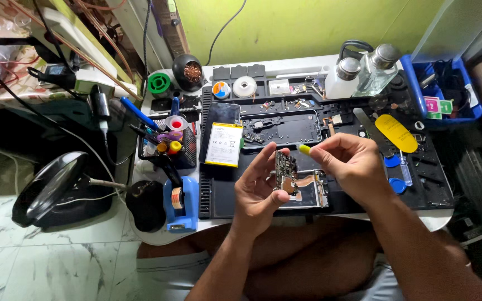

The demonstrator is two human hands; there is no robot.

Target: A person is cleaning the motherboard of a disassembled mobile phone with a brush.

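Note:
My left hand [256,187] holds a small dark circuit board [285,169] upright between thumb and fingers, above the black work mat [224,189]. My right hand [352,161] pinches a thin tool with a yellow tip [304,149], its tip close to the top of the board. Below both hands lies an opened phone frame [313,192] with copper-coloured parts. A yellow-labelled battery [224,144] lies on the mat to the left.
A phone back shell [283,128] with loose screws lies behind the hands. Two clear bottles [364,72], a yellow pry pad [396,132], blue picks [393,161], a tool holder [165,146], a blue tape dispenser [181,203] and a blue bin [447,92] surround the mat.

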